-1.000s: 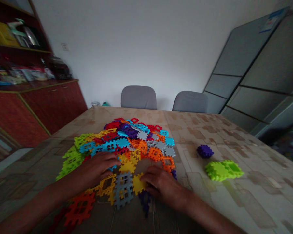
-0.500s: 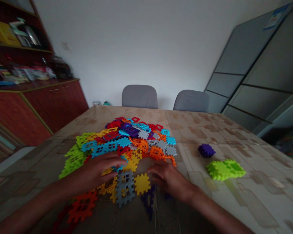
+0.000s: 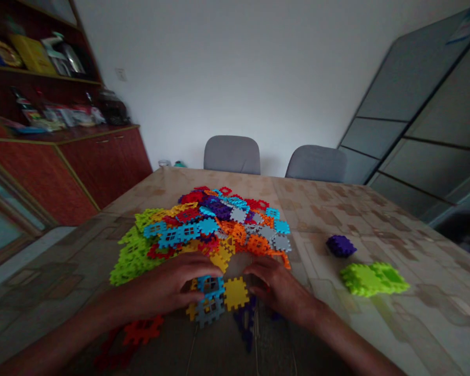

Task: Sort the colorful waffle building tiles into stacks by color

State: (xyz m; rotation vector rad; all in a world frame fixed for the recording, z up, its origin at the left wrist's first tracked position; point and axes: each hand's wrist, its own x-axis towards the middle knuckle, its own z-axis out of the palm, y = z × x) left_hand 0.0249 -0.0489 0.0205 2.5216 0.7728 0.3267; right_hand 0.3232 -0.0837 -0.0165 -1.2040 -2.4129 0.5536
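A heap of flat plastic interlocking tiles [image 3: 215,224] in green, blue, orange, red, purple, grey and yellow lies in the middle of the table [image 3: 337,209]. My left hand [image 3: 172,284] rests palm down at the near edge of the heap, fingers curled over a blue tile [image 3: 210,284] that lies on a grey tile [image 3: 211,309]. My right hand [image 3: 276,287] lies beside a yellow tile [image 3: 235,293], fingers bent on the tabletop; what is under them is hidden.
To the right stand a small purple block [image 3: 340,245] and a green built piece [image 3: 372,279]. Two grey chairs [image 3: 232,155] stand at the far side. A red-brown cabinet [image 3: 102,156] with cluttered shelves is on the left, grey panels on the right.
My left hand has slid toward me and right, bringing a blue tile onto the grey tile. The right hand stays beside the yellow tile. My head turned slightly left.
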